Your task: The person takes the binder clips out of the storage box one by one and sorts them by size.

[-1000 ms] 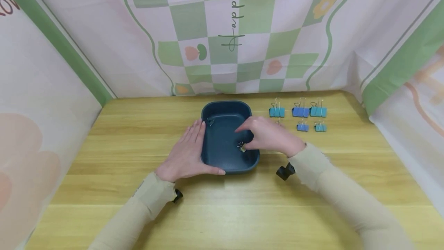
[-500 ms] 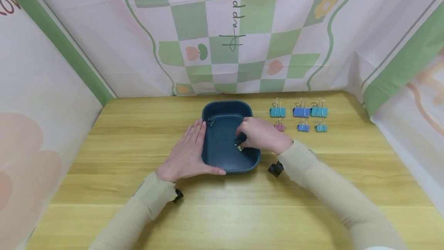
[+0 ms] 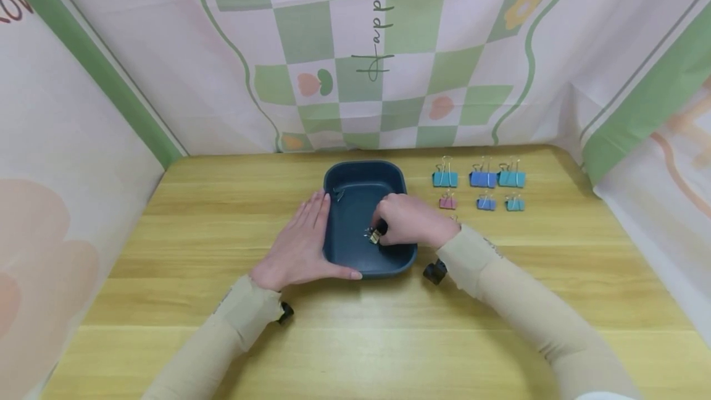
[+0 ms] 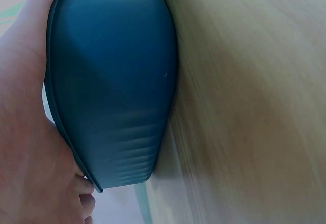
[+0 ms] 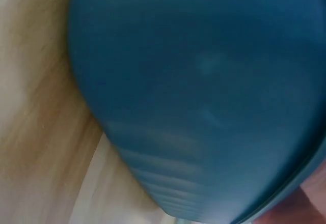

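A dark blue tray [image 3: 355, 257] stands on the table. My left hand [image 3: 297, 241] lies along its left side, fingers straight against the wall and thumb along the near rim. In the left wrist view, the same hand [image 4: 25, 132] rests against the tray's rim. My right hand [image 3: 408, 220] reaches over the right rim, its fingers curled down inside. At its fingertips it pinches a small gold-coloured binder clip [image 3: 374, 237]; a dark patch beside the clip is unclear. Another small dark clip [image 3: 338, 194] lies in the tray's far left corner. The right wrist view shows mainly the tray's outer wall [image 5: 193, 91].
Right of the tray stand larger binder clips, teal [image 3: 445, 179], blue [image 3: 482, 179] and a second teal one [image 3: 511, 179]. Before them are smaller pink [image 3: 447, 203], blue [image 3: 486, 204] and teal clips [image 3: 515, 204]. A patterned curtain [image 3: 400, 79] hangs behind the table.
My right hand has moved left and deeper into the tray, its fingers closing at the gold clip, which has shifted slightly left. The pink clip has come into sight. My left hand has stayed put.
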Motion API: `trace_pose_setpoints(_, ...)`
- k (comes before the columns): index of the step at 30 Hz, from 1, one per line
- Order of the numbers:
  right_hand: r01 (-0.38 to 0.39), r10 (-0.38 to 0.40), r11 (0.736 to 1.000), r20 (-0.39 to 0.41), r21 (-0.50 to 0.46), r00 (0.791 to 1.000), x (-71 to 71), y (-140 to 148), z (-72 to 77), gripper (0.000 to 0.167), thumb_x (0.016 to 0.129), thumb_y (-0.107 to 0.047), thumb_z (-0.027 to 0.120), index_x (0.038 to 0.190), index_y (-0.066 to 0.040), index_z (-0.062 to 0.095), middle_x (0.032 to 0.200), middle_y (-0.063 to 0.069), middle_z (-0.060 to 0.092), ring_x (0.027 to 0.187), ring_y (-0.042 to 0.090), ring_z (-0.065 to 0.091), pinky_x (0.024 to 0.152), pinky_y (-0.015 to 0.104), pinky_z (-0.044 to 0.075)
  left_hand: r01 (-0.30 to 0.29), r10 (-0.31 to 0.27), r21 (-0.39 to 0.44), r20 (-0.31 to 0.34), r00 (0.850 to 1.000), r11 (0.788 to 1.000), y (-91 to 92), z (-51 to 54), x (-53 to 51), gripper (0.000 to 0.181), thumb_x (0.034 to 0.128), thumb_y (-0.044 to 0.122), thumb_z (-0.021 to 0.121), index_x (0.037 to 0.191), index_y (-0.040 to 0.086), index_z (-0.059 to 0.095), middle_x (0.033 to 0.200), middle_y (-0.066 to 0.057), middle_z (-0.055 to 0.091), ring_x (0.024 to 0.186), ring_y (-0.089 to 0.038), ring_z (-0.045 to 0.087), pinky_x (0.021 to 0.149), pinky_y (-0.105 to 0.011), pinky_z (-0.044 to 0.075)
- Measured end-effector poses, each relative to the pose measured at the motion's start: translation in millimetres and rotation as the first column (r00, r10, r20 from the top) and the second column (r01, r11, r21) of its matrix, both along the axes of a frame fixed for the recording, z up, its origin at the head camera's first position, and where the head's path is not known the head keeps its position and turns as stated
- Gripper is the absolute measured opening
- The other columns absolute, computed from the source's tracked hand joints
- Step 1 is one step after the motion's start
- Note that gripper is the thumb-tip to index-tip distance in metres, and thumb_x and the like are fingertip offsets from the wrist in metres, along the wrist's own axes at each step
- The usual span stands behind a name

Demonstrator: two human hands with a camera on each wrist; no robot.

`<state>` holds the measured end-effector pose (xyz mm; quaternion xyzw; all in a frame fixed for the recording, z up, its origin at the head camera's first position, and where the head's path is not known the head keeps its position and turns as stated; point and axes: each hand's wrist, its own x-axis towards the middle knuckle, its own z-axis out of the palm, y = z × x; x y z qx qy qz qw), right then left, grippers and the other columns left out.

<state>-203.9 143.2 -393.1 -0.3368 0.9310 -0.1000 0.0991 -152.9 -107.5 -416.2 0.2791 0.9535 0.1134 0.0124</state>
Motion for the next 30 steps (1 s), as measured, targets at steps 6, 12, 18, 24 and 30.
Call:
trace_pose_setpoints(6,-0.01,0.01,1.0,-0.014,0.012,1.0,2.0,-0.9,-1.3,0.013,0.079,-0.02,0.085,0.091,-0.016,0.082,0.092,-0.005,0.073,0.083,0.01,0.065,0.073,0.032,0.058,-0.004,0.004,0.0,0.016,1.0,1.0,0.5,3.0,1.2,0.151,0.0612,0.104,0.042,0.161,-0.002,0.003,0.169,-0.018,-0.001,0.154,-0.025,-0.004,0.123,-0.037,0.003)
trace_pose_setpoints(12,-0.026,0.026,1.0,-0.029,0.003,0.999,2.1,0.6,-3.2,0.009,0.08,-0.021,0.084,0.088,-0.018,0.081,0.091,-0.007,0.072,0.084,0.011,0.065,0.074,0.033,0.058,-0.005,0.005,-0.009,0.017,1.0,1.0,1.0,3.1,1.1,0.151,0.0613,0.104,0.042,0.161,-0.001,0.003,0.169,-0.017,-0.002,0.154,-0.024,-0.005,0.123,-0.036,0.003)
trace_pose_setpoints(18,-0.032,0.032,0.999,-0.044,-0.008,0.999,2.5,1.1,-6.8,0.01,0.079,-0.023,0.085,0.087,-0.019,0.081,0.09,-0.009,0.071,0.083,0.01,0.064,0.073,0.032,0.058,-0.004,0.004,-0.012,0.014,1.0,1.0,0.9,2.4,0.9,0.151,0.0611,0.104,0.041,0.161,-0.002,0.003,0.169,-0.018,-0.002,0.154,-0.024,-0.006,0.123,-0.037,0.004)
trace_pose_setpoints(24,-0.029,0.028,0.999,-0.049,-0.013,0.998,2.5,1.5,-7.3,0.01,0.078,-0.025,0.086,0.085,-0.02,0.08,0.087,-0.01,0.07,0.081,0.009,0.062,0.073,0.032,0.057,-0.008,0.008,-0.008,0.022,1.0,1.0,1.5,3.6,1.9,0.151,0.0611,0.104,0.042,0.161,-0.001,0.003,0.169,-0.017,-0.002,0.154,-0.024,-0.006,0.123,-0.036,0.003)
trace_pose_setpoints(30,-0.031,0.03,0.999,-0.053,-0.015,0.998,3.2,1.1,-7.0,0.013,0.079,-0.027,0.087,0.086,-0.02,0.08,0.087,-0.01,0.07,0.081,0.009,0.061,0.073,0.032,0.056,-0.008,0.008,-0.015,0.026,1.0,1.0,1.4,4.1,2.2,0.15,0.0613,0.104,0.041,0.161,0.0,-0.001,0.169,-0.016,-0.003,0.154,-0.024,-0.007,0.123,-0.036,0.002)
